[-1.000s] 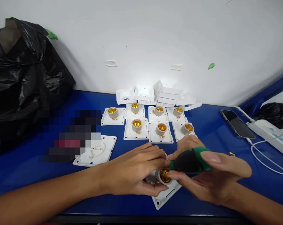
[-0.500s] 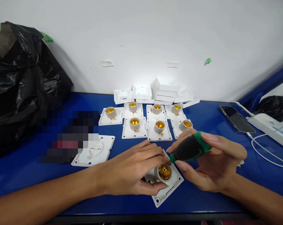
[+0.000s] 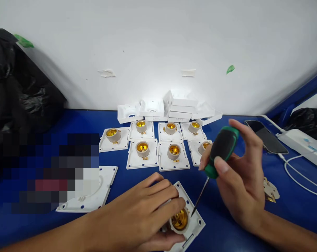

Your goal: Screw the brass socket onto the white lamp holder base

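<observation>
My left hand point(image 3: 153, 213) is closed around a lamp socket point(image 3: 179, 219), a pale ring with a brass-coloured threaded inside. Under it lies a square white plate point(image 3: 196, 229), turned cornerwise near the table's front edge. In my right hand point(image 3: 242, 185) is a screwdriver point(image 3: 223, 148) with a green and black handle, gripped between thumb and fingers. Its shaft slants down to the left, and the tip is beside the socket's right side, over the plate. Whether the tip touches anything I cannot tell.
Behind my hands, several white plates with sockets point(image 3: 142, 149) stand in rows. White box covers point(image 3: 181, 101) are stacked by the wall. At left are another plate point(image 3: 108, 178), a blurred patch and a black bag point(image 3: 22, 87). A phone point(image 3: 268, 136), power strip point(image 3: 305, 143) and metal pieces point(image 3: 271, 190) lie right.
The screwdriver has come up and tilted more upright, so its shaft now shows. My left hand keeps hold of the socket. The whole view has shifted somewhat.
</observation>
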Motion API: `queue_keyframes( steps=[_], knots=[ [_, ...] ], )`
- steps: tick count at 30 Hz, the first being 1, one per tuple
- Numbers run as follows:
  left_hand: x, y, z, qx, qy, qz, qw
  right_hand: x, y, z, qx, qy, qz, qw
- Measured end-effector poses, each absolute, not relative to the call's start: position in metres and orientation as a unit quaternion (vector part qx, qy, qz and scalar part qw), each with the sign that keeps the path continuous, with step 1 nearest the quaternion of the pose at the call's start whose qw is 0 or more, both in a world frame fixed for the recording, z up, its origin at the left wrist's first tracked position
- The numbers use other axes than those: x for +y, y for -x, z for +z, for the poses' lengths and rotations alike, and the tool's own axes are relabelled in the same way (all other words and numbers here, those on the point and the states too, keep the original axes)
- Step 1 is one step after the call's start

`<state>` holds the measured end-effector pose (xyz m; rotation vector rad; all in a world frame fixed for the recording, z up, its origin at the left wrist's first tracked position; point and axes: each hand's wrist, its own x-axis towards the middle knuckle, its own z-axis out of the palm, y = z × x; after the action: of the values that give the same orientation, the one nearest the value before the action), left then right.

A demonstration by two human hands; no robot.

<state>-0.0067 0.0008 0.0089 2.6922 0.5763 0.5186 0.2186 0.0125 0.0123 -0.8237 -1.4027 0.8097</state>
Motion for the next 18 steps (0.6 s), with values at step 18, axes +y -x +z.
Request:
queue_keyframes(
  steps=[18],
  knots=[
    [-0.002, 0.003, 0.008, 0.291, -0.927, 0.219, 0.093, 0.029, -0.221, 0.005, -0.6, 0.407, 0.346, 0.596]
  ],
)
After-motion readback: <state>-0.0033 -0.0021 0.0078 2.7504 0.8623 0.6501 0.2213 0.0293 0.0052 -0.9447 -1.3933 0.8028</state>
